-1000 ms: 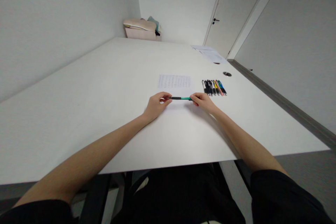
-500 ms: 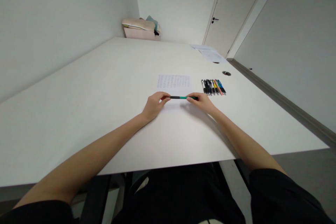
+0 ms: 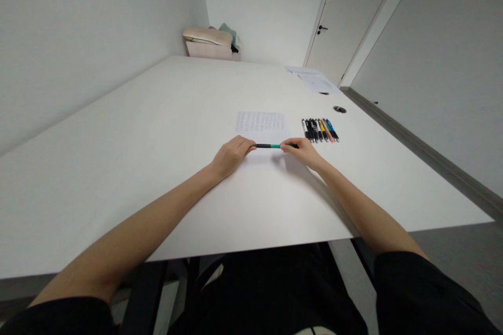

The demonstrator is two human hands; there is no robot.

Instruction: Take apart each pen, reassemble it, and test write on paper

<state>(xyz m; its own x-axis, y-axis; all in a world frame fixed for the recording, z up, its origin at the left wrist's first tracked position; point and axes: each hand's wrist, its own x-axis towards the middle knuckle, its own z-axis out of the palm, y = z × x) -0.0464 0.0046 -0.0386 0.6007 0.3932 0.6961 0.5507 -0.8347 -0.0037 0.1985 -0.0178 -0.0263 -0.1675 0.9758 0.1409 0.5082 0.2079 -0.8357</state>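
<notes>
Between my two hands a black and green pen (image 3: 264, 146) lies level, crosswise to me, just above the table. My left hand (image 3: 232, 156) pinches its black end, and the very tip is hidden by the fingers. The green end is held between the thumb and fingers of my right hand (image 3: 303, 152). Behind the pen is a white sheet of paper (image 3: 260, 121) with rows of small print, too small to read. Right of the sheet, past my right hand, several pens (image 3: 319, 130) lie side by side in a row.
The white table (image 3: 118, 157) reaches from my lap to the far wall. More printed sheets (image 3: 314, 80) lie at its far right, near a round metal grommet (image 3: 339, 109). A pale box (image 3: 210, 50) with folded cloth stands beyond the far edge.
The thumb and fingers of my left hand have closed together at the pen's black end, and the hand has turned slightly. My right hand and the pen have shifted very slightly right.
</notes>
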